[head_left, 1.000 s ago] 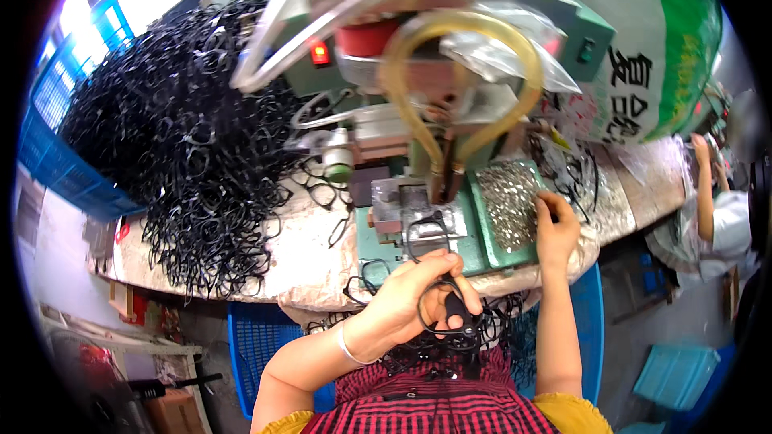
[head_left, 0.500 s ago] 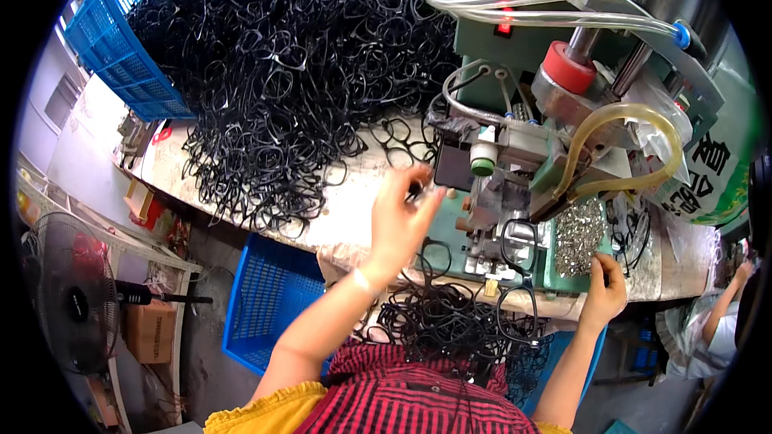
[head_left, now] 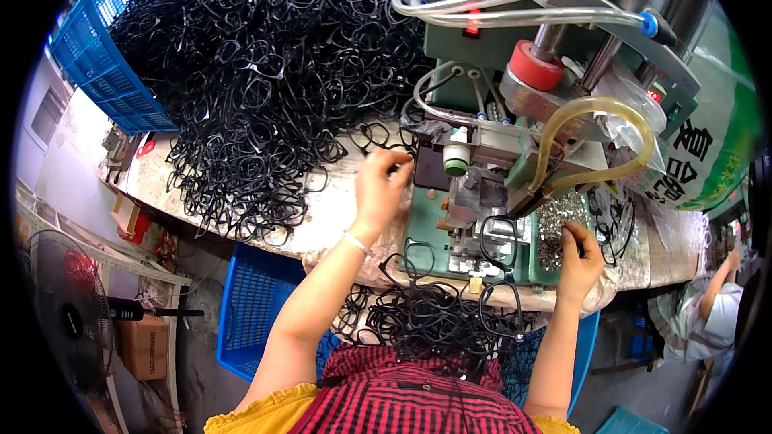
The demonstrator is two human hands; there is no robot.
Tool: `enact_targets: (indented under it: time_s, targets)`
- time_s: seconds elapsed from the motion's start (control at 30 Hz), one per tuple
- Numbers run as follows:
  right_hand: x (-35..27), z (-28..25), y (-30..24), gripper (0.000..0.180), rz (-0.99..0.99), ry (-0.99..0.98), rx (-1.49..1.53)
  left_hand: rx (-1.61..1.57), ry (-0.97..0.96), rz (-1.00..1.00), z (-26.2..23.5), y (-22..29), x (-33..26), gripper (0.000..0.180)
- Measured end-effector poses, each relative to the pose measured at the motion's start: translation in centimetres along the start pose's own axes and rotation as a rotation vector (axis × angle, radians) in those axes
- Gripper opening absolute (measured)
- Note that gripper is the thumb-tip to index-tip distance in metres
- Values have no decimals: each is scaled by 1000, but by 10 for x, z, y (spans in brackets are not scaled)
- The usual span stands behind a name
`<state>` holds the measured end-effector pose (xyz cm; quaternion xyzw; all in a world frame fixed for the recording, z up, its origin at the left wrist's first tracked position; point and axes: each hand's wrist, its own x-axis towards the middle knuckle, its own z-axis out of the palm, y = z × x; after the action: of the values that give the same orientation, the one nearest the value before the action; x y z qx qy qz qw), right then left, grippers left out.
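Note:
A big heap of black spectacle frames [head_left: 265, 72] covers the bench to the left of a green press machine [head_left: 515, 112]. At the heap's near edge, beside the machine's left side, my left hand [head_left: 382, 189] has its fingers curled around one black frame. My right hand [head_left: 579, 261] rests at a tray of small silver metal parts [head_left: 555, 221], fingertips pinched together in them; any part between them is too small to see. One black frame [head_left: 498, 235] lies on the machine's jig. More black frames [head_left: 434, 321] are piled on my lap.
A blue crate [head_left: 104, 72] stands behind the heap at the far left and a blue basket [head_left: 257, 313] sits under the bench. A fan [head_left: 64, 313] and a cardboard box [head_left: 145, 345] are on the floor at left. A green-and-white sack [head_left: 712, 153] and another person [head_left: 716, 297] are at right.
My left hand rose from the frames on my lap up to the edge of the big heap. My view swung left. The right hand stayed at the tray of metal parts.

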<state>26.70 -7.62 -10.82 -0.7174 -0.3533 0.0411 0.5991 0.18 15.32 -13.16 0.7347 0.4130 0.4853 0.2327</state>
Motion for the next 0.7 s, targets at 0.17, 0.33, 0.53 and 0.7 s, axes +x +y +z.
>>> enact_targets:
  time_s: [0.17, 0.33, 0.53, 0.7]
  targets:
    - [-34, -47, 14, 13, 55, 103, -207, 236, -126, 66, -25, -10, -21, 18]
    - [-37, -26, -38, 12, -15, 20, -33, 296, -442, -122, -23, -34, -27, 22]
    - [8, 37, -85, 16, -212, -168, 161, 217, -519, -227, -43, -35, -11, 26]
    - [-11, 60, -88, 40, 10, -159, 530, 282, -353, -203, -23, -35, -27, 40]
